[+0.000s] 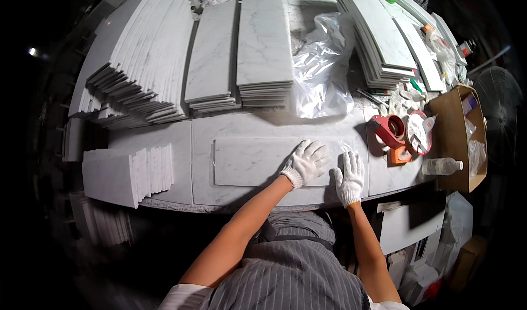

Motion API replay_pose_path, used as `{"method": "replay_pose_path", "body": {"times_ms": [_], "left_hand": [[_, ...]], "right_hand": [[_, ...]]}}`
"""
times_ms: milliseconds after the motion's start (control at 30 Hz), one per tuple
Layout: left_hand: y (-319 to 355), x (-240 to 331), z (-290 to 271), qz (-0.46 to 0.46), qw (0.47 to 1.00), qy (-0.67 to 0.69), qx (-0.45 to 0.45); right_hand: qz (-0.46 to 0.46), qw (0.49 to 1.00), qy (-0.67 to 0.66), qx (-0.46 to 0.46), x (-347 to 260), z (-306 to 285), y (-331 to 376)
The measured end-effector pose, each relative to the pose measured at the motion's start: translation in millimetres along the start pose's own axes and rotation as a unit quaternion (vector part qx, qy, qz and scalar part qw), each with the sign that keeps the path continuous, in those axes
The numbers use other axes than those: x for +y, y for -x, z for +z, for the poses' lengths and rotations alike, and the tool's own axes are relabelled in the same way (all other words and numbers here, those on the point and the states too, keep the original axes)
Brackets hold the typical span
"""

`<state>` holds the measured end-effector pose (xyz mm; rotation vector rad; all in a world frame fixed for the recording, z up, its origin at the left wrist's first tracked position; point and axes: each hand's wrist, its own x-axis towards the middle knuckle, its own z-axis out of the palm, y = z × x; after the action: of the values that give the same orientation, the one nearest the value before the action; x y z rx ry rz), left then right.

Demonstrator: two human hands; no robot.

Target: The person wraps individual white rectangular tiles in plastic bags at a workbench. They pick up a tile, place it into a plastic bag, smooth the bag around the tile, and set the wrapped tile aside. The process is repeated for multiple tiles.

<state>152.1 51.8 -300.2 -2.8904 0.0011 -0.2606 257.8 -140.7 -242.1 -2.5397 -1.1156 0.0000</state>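
Two hands: both gloved in white knit, both laid flat on the same marble tile, nothing gripped
Tile (pixel 250 162): one long white slab with grey veining, laid flat on the desk (pixel 164 145) right in front of the body, seemingly slipped into a clear plastic sleeve, a bit of film is seen sticking out at its right end
Long axis: runs left to right across the view, so the tile is stretched sideways, not pointing away
Left hand (pixel 306 162): fingers spread, palm pressed on the right-hand part of the tile, arm crossed over toward the middle
Right hand (pixel 349 174): fingers together and flat, set at the very right end of the tile, just beside the left one, on the plastic edge
Which way it lies: most of the tile is stretched off to the left of both hands, the far left end is left untouched
Nearer hand: the left is nearer the tile's middle, the right is parked on its end
Around it: stacks of the same tiles (pixel 263 46) are piled behind, a loose clear bag (pixel 321 68) is crumpled up just beyond, a red tape dispenser (pixel 388 130) is sat off to the right, close to the right hand, with a water bottle (pixel 441 166) and a cardboard box (pixel 455 129) further out
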Motion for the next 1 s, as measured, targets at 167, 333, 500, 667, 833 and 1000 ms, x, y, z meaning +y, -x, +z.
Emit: {"method": "replay_pose_path", "body": {"times_ms": [167, 333, 500, 667, 833, 1000], "left_hand": [[-15.0, -2.2, -33.9, -0.026, 0.977, 0.195, -0.083], [-15.4, -2.8, -41.3, -0.015, 0.976, 0.194, -0.096], [-4.0, 5.7, -0.5, -0.079, 0.865, 0.494, -0.038], [-15.4, -5.5, -44.3, -0.003, 0.979, 0.172, -0.114], [-14.7, -2.8, -46.3, -0.01, 0.969, 0.19, -0.158], [-16.0, -0.5, -51.7, -0.008, 0.965, 0.116, -0.233]], "right_hand": [[0.119, 0.991, -0.049, 0.031, 27.9, -12.7, 42.7], [0.171, 0.984, -0.039, 0.036, 39.1, -24.6, 80.3], [0.195, 0.975, -0.07, 0.084, 25.0, -25.0, 67.8], [0.168, 0.98, -0.024, 0.1, 32.3, -15.4, 73.8], [0.149, 0.984, 0.019, 0.097, 28.7, -16.2, 72.0], [0.18, 0.98, 0.003, 0.086, 18.7, -25.7, 70.9]]}}
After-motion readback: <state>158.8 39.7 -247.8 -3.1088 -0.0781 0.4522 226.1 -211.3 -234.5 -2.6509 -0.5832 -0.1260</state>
